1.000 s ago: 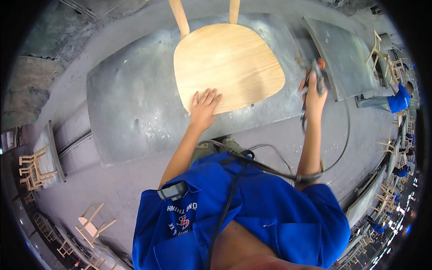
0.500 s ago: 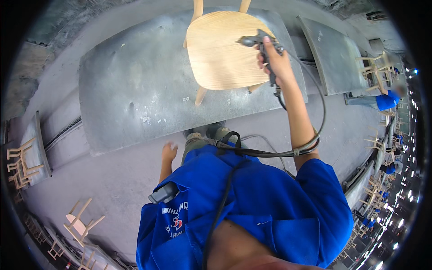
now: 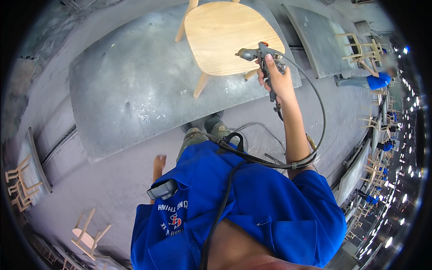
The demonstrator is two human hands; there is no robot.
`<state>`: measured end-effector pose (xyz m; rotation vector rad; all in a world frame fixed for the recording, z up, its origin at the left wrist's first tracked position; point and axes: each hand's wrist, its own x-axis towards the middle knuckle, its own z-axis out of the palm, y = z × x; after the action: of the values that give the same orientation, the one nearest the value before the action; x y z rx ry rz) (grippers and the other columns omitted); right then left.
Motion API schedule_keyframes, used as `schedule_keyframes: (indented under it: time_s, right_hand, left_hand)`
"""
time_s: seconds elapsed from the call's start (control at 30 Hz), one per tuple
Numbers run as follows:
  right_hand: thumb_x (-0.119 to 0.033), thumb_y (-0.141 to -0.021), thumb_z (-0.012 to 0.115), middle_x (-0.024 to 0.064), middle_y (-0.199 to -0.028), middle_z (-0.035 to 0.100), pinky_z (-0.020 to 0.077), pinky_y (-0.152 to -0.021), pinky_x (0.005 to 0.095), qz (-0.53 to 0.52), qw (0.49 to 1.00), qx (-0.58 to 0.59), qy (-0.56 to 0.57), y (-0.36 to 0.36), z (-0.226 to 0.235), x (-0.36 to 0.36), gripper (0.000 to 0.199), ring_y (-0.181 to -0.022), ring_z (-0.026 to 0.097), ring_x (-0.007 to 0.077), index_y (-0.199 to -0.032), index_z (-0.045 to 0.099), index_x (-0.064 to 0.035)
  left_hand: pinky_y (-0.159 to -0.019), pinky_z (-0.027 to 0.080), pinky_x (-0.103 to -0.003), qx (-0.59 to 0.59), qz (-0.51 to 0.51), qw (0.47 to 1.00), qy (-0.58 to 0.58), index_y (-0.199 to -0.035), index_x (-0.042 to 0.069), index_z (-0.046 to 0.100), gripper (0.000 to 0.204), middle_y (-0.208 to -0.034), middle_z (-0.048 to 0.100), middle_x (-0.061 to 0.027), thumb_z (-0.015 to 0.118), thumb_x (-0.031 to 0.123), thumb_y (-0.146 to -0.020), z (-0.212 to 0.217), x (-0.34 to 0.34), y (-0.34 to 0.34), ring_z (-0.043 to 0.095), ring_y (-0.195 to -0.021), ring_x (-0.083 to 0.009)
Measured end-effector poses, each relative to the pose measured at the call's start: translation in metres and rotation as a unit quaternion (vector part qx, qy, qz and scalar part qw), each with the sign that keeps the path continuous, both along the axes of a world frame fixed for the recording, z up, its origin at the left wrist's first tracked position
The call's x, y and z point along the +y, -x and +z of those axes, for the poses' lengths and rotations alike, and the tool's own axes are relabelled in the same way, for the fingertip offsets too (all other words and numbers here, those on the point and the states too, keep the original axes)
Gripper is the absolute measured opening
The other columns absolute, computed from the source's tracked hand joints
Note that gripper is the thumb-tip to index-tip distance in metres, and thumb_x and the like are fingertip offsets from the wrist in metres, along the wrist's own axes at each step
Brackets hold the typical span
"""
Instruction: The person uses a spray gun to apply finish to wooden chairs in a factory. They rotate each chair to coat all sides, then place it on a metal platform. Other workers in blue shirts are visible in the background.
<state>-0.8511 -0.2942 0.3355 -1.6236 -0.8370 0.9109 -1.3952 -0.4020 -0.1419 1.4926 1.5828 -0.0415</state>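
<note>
My right hand point(image 3: 275, 78) has its fingers clenched round a metal spray gun point(image 3: 257, 56) w/ hose, over the pale round wooden stool seat point(image 3: 225, 36) on the grey worktop point(image 3: 126, 90). Left hand point(image 3: 158, 163) hangs low by my side, fingers loose, holding nothing.

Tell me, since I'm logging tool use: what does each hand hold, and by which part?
The right hand grips a spray gun by its handle. The left hand hangs empty.

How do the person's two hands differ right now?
The right hand is raised over the wooden chair seat and closed around a spray gun; the left hand hangs low at the person's side, holding nothing. A hose loops round the right arm; the left arm carries none. Both are bare.
</note>
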Motion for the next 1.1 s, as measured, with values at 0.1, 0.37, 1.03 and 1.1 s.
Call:
schedule_keyframes:
  time_s: [0.1, 0.37, 1.03, 1.1]
  right_hand:
    - [-0.050, -0.098, 0.066, -0.0004, -0.061, 0.059, 0.0323, -0.039, 0.0224, -0.049, 0.998, -0.038, 0.003, -0.005, 0.001, -0.010, 0.045, -0.048, 0.053, 0.0069, -0.093, 0.069, -0.0056]
    - [-0.044, -0.099, 0.067, -0.0022, -0.057, 0.054, 0.0388, -0.048, 0.0263, -0.217, 0.944, -0.250, 0.016, -0.062, 0.010, -0.049, 0.047, -0.050, 0.050, 0.0073, -0.072, 0.063, -0.0060]
    - [-0.036, -0.101, 0.067, -0.0025, -0.064, 0.055, 0.0402, -0.053, 0.0241, -0.153, 0.976, -0.148, 0.045, -0.113, -0.029, -0.157, 0.037, -0.057, 0.051, 0.0059, -0.082, 0.065, -0.0045]
    - [-0.031, -0.102, 0.065, -0.0029, -0.065, 0.056, 0.0408, -0.054, 0.0241, -0.093, 0.992, -0.074, 0.045, -0.083, -0.039, -0.161, 0.033, -0.058, 0.051, 0.0060, -0.082, 0.065, -0.0048]
  left_hand:
    - [-0.081, 0.051, -0.036, -0.111, 0.053, 0.991, -0.050, -0.117, 0.002, 0.068, 0.040, -0.102, 0.071, -0.0117, 0.056, 0.037, -0.100, 0.041, 0.080, -0.074, 0.065, -0.091, -0.0211]
    - [-0.089, 0.052, -0.034, -0.292, 0.093, 0.951, -0.037, -0.118, 0.000, 0.069, 0.033, -0.107, 0.074, -0.0122, 0.061, 0.027, -0.099, 0.083, 0.079, -0.147, 0.069, -0.098, -0.0204]
    - [-0.075, 0.057, -0.035, -0.139, 0.236, 0.951, 0.145, -0.116, 0.001, 0.070, 0.035, -0.096, 0.074, -0.0155, 0.062, 0.030, -0.097, 0.044, -0.123, -0.144, 0.072, -0.086, -0.0231]
    - [-0.077, 0.057, -0.035, -0.072, 0.097, 0.992, 0.045, -0.116, 0.003, 0.071, 0.034, -0.094, 0.074, -0.0146, 0.063, 0.031, -0.096, 0.042, -0.118, -0.155, 0.072, -0.086, -0.0229]
